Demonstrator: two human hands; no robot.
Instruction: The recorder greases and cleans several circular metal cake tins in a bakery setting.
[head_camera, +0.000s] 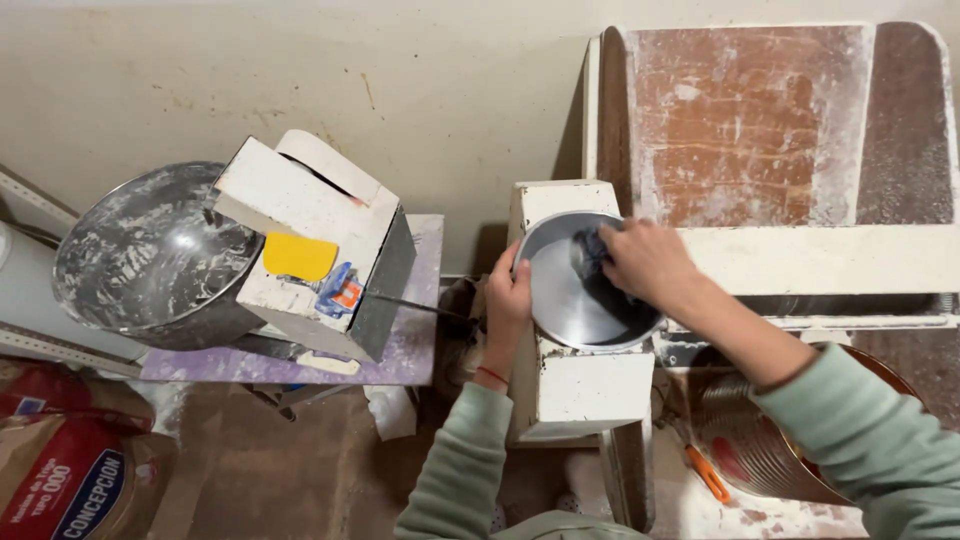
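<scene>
Bowl (580, 290), a shiny steel one, sits on top of a white block-shaped machine (570, 385) in the middle of the view, filling that top from its left edge to its right edge. To its right stands a floury board (745, 125) against the wall; to its left, on a purple bench (410, 345), a white mixer (320, 250) leans over a large flour-caked mixing bowl (150, 255) at the bench's left end, with a yellow scraper (298, 256) lying on the mixer's top.

Left hand (508, 300) is wrapped around the bowl's left rim, fingers curled over the edge, steadying it. Right hand (648, 262) reaches in over the far right rim, closed on a small dark thing (590, 245) pressed against the inner wall; what it is I cannot tell, perhaps a cloth or pad.

To do this well, I judge the left hand should hold firm, since the bowl rests on a narrow top and could slide off toward the front edge. The right hand would do best working in circles from the rim down to the bottom, with even pressure. A sleeve hangs close to a ribbed tin (750, 445) and an orange-handled tool (708, 474) at lower right; the elbow should be kept from knocking them.
</scene>
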